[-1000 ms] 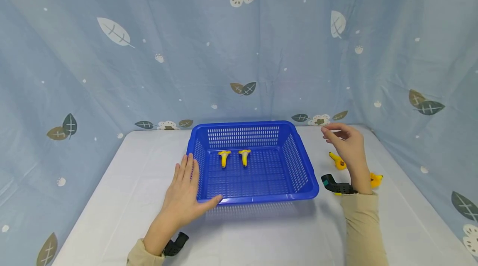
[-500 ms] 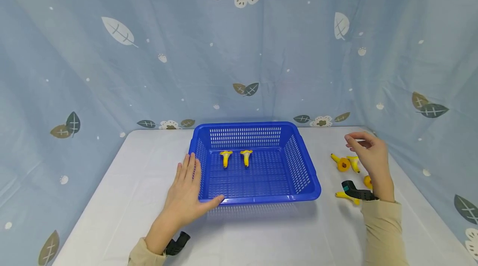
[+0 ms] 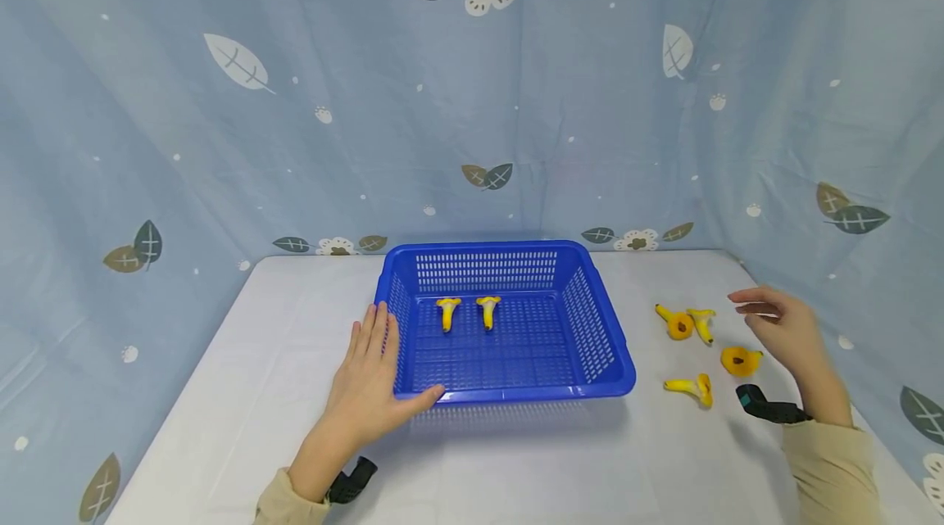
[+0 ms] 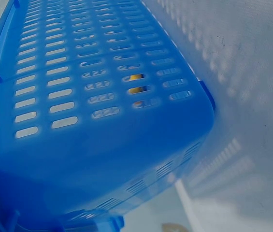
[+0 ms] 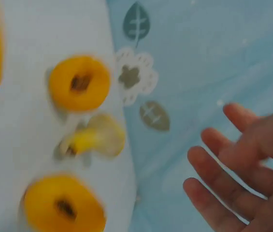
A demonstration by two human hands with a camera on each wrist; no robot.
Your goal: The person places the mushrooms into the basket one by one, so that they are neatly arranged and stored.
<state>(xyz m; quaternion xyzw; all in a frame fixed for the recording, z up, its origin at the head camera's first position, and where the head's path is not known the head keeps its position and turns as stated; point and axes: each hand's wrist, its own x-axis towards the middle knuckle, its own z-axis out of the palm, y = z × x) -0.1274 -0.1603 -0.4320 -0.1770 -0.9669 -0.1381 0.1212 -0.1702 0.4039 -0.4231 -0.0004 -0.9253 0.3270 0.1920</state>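
I have the right hand [image 3: 785,332] nearer, fingers parted, holding nothing; a chanterelle [image 3: 702,324] lies to its left, cap far, stem near.

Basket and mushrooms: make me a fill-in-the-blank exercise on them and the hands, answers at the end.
The basket is coloured ____.
Inside it lie ____ yellow mushrooms.
On the table to its right lie ____ loose mushrooms.
The hand at the basket's near left corner is the person's ____ one.
Missing words: blue; two; four; left.
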